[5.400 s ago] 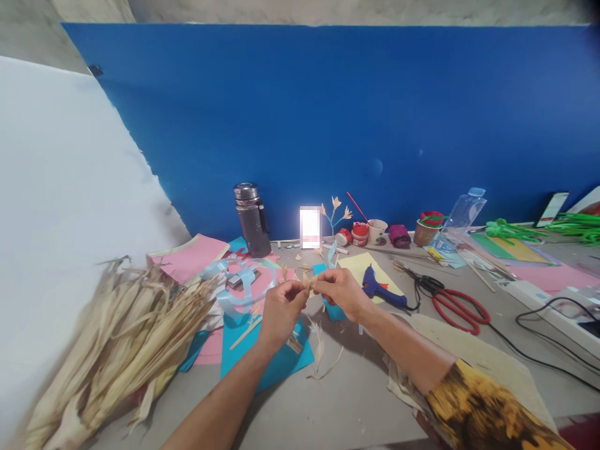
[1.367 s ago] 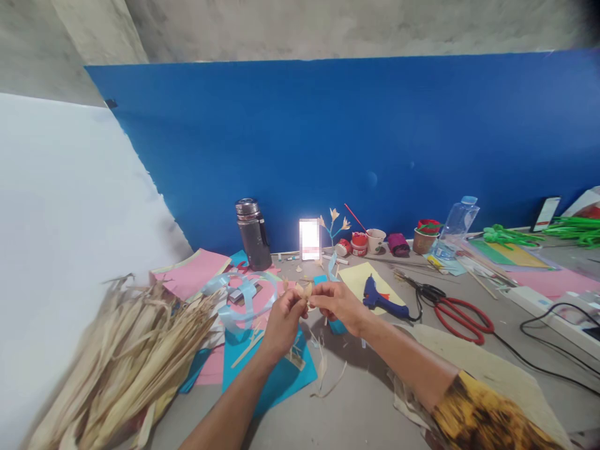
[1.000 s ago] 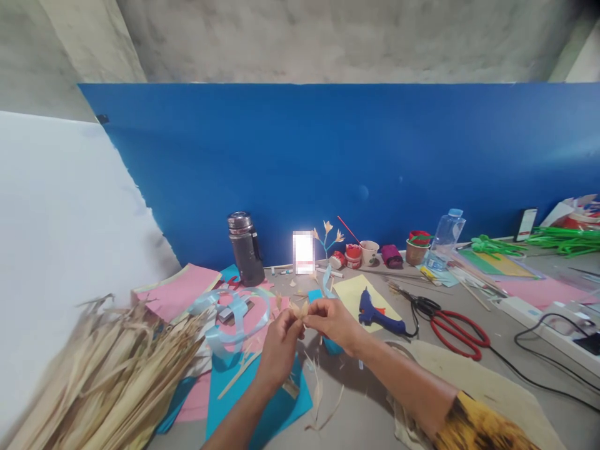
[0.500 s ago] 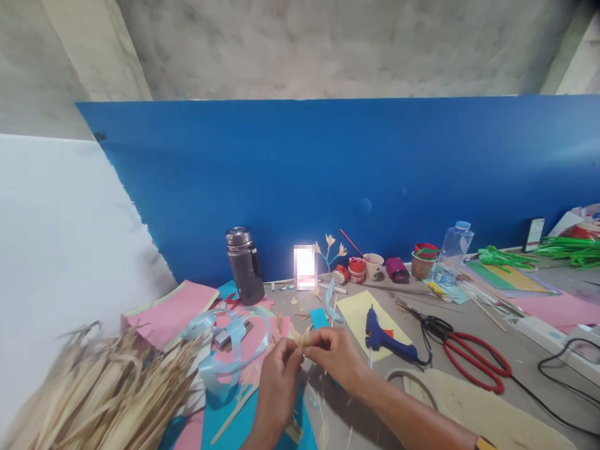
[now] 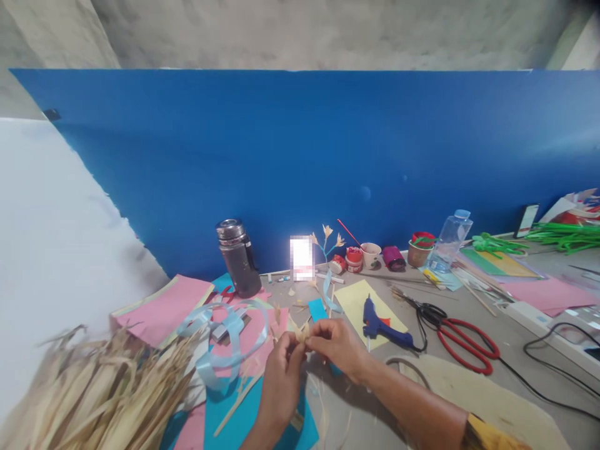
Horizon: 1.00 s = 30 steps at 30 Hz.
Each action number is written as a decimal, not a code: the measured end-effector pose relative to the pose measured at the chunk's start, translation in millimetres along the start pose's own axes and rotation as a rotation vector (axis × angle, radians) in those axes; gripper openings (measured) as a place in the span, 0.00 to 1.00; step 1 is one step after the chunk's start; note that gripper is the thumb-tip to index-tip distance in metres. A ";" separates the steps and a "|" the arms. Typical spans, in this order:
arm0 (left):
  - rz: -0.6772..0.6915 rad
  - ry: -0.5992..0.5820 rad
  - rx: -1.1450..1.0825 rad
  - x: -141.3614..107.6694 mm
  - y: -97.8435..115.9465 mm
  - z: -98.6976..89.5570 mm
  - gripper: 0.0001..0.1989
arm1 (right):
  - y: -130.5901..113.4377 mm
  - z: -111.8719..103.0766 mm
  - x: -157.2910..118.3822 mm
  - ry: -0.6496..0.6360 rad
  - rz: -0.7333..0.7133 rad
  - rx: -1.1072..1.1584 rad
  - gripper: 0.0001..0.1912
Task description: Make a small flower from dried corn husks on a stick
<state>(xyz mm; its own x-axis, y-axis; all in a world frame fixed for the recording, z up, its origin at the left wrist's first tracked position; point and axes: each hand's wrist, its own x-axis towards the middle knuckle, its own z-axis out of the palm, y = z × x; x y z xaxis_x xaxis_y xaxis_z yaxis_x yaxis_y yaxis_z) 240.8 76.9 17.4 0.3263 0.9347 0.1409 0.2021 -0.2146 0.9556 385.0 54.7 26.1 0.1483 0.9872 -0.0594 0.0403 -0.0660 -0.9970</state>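
A small pale corn-husk flower (image 5: 302, 330) with pointed petals is pinched between the fingertips of both hands. My left hand (image 5: 282, 372) grips it low from the left, thumb and fingers pressed together. From the right, my right hand (image 5: 338, 349) closes its thumb and forefinger on the same piece. The fingers hide its base. Behind the hands, a blue stem bears several similar husk flowers (image 5: 327, 232). Blue paper (image 5: 304, 431) and a thin husk strip (image 5: 239, 403) lie beneath and beside my left hand.
A heap of dried husks (image 5: 117, 394) and light-blue ribbon (image 5: 234, 344) fill the left. A dark flask (image 5: 238, 259) stands behind. To the right lie a blue glue gun (image 5: 387, 328), red-handled scissors (image 5: 469, 347), a clear bottle (image 5: 450, 240) and a power strip (image 5: 539, 325) with black cords.
The view has tilted slightly downward, so the table things sit higher in it. Both hands keep their pinch on the husk flower, with only slight finger movement; more of the right sleeve shows.
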 end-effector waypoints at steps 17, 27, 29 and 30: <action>-0.220 -0.059 -0.318 8.2 0.4 2.5 0.11 | -0.3 -19.3 11.1 0.102 0.117 0.268 0.10; -0.328 -0.095 -0.140 12.9 0.2 -0.9 0.09 | -12.1 -31.2 11.8 0.098 0.090 0.285 0.10; -0.319 -0.125 -0.094 14.1 -0.5 -3.5 0.09 | -12.3 -31.7 11.5 0.069 0.072 0.246 0.10; -0.304 -0.125 -0.081 14.4 -0.4 -4.8 0.10 | -11.6 -31.4 11.6 0.050 0.063 0.220 0.09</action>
<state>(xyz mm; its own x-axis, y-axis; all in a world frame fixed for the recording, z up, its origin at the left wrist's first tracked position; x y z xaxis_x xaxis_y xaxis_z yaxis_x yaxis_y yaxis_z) 241.0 91.8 20.2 0.3742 0.9095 -0.1812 0.2346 0.0962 0.9673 417.2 62.3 38.5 0.1923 0.9734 -0.1245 -0.1861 -0.0884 -0.9785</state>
